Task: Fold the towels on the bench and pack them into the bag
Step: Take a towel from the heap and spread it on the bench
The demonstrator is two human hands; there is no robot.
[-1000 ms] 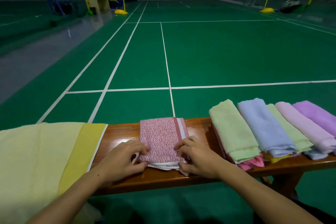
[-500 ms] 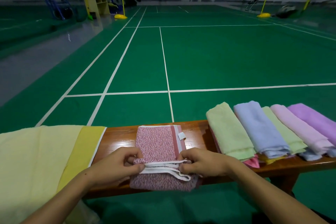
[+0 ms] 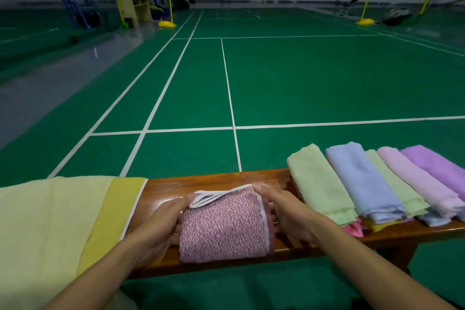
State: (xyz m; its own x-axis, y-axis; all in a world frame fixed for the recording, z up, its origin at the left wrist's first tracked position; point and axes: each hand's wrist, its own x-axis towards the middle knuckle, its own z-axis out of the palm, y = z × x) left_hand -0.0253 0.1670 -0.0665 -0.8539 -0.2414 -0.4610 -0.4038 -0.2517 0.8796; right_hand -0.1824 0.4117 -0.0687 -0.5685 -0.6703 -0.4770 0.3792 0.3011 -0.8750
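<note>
Where half a second ago the pink-and-white speckled terry towel [image 3: 222,228] lay half unfolded with its white-trimmed edges pinched near the front rim, it now sits doubled over into a compact block on the glossy brown wooden counter [image 3: 214,181], and those white edges have been carried to the far side, where they lie on top at the back left corner. The small white tag seen earlier on the towel is no longer in view, and no writing can be read anywhere.

The left hand [image 3: 161,224] rests against the towel's left side, thumb on the upper corner beside the white trim, its fingers curled under the fabric and clamped on it. The right hand [image 3: 284,211] holds the right edge, fingers curved over the far right corner and gripping the fold. Both forearms reach in from the bottom.

Left of the towel, a pale yellow cloth with a darker yellow band [image 3: 75,221] covers the counter's end. To the right lies a row of folded towels: light green [image 3: 319,184], pale blue [image 3: 362,178], pink [image 3: 420,184] and lilac [image 3: 437,166], overlapping one another.
</note>
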